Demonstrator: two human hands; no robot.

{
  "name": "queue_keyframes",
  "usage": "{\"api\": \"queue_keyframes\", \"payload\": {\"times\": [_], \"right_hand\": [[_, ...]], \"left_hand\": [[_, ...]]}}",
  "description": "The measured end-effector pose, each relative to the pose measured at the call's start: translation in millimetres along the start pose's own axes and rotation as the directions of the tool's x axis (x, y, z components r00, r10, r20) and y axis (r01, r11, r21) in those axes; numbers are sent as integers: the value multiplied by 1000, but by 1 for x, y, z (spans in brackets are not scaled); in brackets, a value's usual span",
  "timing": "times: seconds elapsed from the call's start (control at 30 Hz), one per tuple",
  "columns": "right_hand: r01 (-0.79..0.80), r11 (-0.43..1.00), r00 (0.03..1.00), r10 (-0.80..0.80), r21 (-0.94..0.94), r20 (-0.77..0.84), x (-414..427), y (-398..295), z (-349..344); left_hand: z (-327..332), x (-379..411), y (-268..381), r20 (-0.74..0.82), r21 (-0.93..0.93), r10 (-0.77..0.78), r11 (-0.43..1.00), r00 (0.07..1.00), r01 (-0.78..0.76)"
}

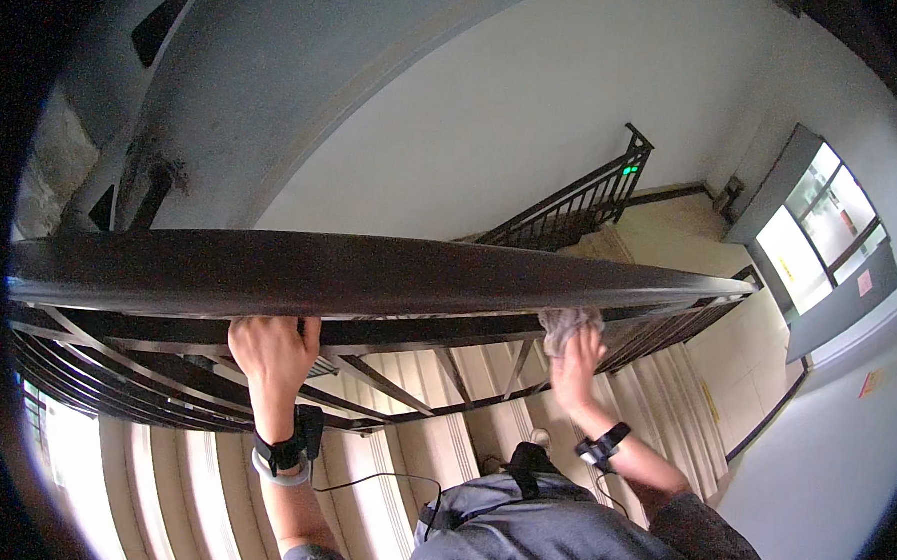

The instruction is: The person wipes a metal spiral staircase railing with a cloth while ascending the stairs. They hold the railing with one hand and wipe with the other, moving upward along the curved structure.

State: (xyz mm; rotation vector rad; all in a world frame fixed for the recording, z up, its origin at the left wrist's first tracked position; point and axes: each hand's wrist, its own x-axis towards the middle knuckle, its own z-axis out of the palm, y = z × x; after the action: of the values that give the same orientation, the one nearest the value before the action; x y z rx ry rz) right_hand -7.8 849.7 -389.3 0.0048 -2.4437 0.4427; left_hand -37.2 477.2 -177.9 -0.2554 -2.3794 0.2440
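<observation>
A dark stair handrail (pixel 358 276) runs across the view in front of me, with a narrower dark bar (pixel 416 336) beneath it. My left hand (pixel 271 351) grips this railing at left of centre; its thumb lies along the bar, and the fingertips are hidden under the handrail. Farther right, my right hand (pixel 578 364) holds a crumpled grey cloth (pixel 566 329) against the near side of the handrail. Part of the cloth is covered by my fingers. Both wrists wear black straps, and a pale ring circles the left forearm.
Pale stairs (pixel 434 444) descend to the right below me. Dark balusters (pixel 448 374) stand under the rail. Another railing (pixel 572 195) rises beside the far wall. A window (pixel 822 229) is at the right, above a landing (pixel 744 390). Thin black cables (pixel 380 474) hang near both wrists.
</observation>
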Motion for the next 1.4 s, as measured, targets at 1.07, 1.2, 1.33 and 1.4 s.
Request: {"api": "queue_keyframes", "payload": {"times": [1.07,1.2,1.33,1.4], "right_hand": [[587,799,809,-571,128,-142,38,-144,0],[360,932,933,-359,48,-16,19,-29,2],[87,991,994,-93,-103,-54,10,37,-2],[-65,996,995,59,68,79,4,13,4]], "left_hand": [[1,-3,-1,-100,-48,52,997,994,-57],[7,-6,-4,-144,-79,29,996,989,-40],[2,-3,0,-134,-107,-14,994,991,-1],[3,-5,-2,-136,-106,-6,994,991,-9]]}}
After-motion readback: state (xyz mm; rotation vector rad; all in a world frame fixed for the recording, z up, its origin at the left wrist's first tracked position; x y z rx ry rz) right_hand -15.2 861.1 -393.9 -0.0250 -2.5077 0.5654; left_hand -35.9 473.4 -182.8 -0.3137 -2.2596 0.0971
